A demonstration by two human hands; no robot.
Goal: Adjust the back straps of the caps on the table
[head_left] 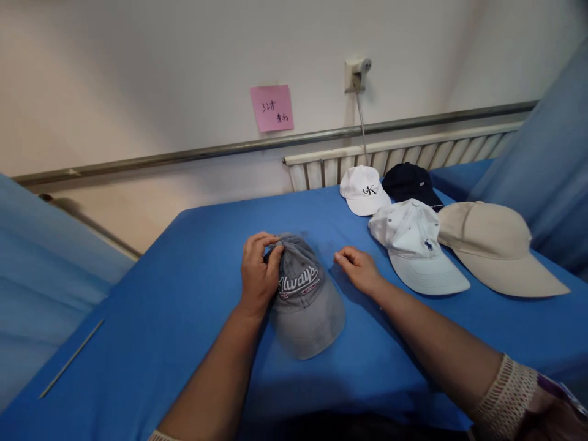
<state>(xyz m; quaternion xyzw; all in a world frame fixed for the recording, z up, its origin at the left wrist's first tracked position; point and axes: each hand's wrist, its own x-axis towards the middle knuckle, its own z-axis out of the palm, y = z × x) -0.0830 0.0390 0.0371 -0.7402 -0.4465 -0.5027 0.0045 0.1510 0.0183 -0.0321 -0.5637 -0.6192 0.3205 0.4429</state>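
A grey baseball cap [309,312] with white "Always" lettering rests on the blue-covered table, its brim pointing towards me. At the crown's upper left, my left hand [260,275] pinches the cloth between thumb and fingers. Just right of the same cap, and apart from it, is my right hand [358,267]. Its fingers are curled together in a pinch; whether anything small is between the fingertips is too fine to see.
Several other caps lie to the right: a white cap [365,190], a black cap [411,182], a pale blue cap [408,236] and a beige cap [489,236]. A thin stick [71,360] lies at the left. Behind the table are a radiator [413,156] and a rail [206,148].
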